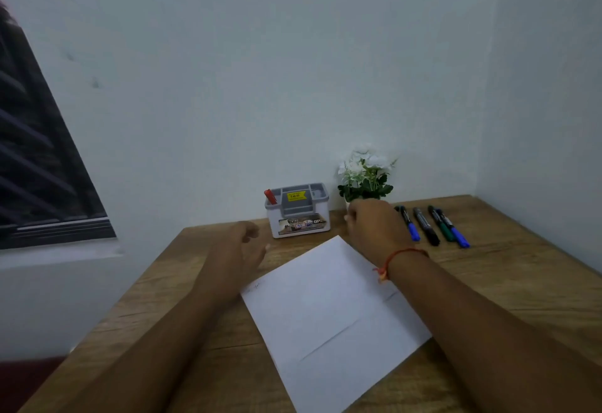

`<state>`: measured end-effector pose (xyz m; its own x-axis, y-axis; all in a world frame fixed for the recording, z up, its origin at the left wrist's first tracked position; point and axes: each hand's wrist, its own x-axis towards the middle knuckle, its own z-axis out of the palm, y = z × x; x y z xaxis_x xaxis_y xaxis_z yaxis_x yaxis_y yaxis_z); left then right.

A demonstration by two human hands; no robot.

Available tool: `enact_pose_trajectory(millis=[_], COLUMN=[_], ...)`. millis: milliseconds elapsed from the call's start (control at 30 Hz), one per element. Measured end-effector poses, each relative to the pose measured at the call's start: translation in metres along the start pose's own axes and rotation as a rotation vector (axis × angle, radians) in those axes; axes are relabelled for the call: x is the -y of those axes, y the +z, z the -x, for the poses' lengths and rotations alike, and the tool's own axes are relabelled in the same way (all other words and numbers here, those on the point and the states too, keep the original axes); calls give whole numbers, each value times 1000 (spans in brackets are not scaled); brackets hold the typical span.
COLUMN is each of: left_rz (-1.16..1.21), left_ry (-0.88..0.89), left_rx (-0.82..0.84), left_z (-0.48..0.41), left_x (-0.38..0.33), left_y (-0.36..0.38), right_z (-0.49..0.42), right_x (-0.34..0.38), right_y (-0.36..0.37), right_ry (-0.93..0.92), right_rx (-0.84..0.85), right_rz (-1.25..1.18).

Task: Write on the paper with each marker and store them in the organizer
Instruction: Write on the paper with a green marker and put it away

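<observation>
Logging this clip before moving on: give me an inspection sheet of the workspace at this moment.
Surface: wooden table.
Job's things: paper creased, with faint marks near its left corner; organizer holds a red marker; blue marker, black marker, green marker and second blue marker lie in a row at right.
Clutter: potted white flowers.
Grippers: left hand relaxed and empty; right hand raised, fingers hidden.
Cables: nothing seen.
Surroundings: white walls; dark window at left.

The paper [332, 318] lies on the desk [521, 282] between left hand [241, 246] and right hand [374, 227]; the organizer [298, 210] stands beyond them, and the markers [426, 227] lie just right of the right hand.
</observation>
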<state>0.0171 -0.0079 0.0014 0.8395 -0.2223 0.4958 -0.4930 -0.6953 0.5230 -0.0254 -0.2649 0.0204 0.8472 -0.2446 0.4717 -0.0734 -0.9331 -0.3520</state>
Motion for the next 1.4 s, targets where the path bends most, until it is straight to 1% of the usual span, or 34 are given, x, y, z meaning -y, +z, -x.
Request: enact_pose_trajectory(millis=[67,133,233,367,500,700,733,867,933,1000,1067,1133,1200,1267,1333,1400], left_rz=[-62,-77,-69,-62,-54,-40,-37,-16,-11,2,33,76,134,214,301,438], left_ry=[40,69,78,72,72,73,74,92,88,92,107,126,133,119,86,46], left_rx=[64,113,128,143,164,175,173,144,132,118,98,71,48,41,61,98], left_z=[-1,-2,-5,-7,-7,-6,-5,-5,-6,-5,-4,-3,-1,0,1,2], left_x=[6,10,14,17,16,11,10,8,7,5,3,-1,-8,-14,-18,-22], left_y=[-1,-1,-2,-2,-1,-3,-3,-4,-4,-5,-6,-8,-10,-12,-12,-13], right_z=[-5,-5,-5,-5,-14,-18,-19,-27,-29,-20,-5,4,8,13,19,21], right_x=[-22,-37,-48,-53,-48,-49,-46,-34,-29,-21,-2,17,30,38,45,48], right_y=[2,3,4,5,3,5,6,8,10,8,-1,-10,-14,-13,-9,-4], right_ry=[0,-21,-64,-65,-3,-46,-63,-199,-316,-415,-520,-607,-645,-639,-633,-620], right_rx=[112,172,218,289,387,435,429,298,104,-99,-212,-286,-299,-268,-222,-169], right_rz=[174,257,270,248,228,248,255,226,158,25,-56,-86,-107,-132,-167,-203])
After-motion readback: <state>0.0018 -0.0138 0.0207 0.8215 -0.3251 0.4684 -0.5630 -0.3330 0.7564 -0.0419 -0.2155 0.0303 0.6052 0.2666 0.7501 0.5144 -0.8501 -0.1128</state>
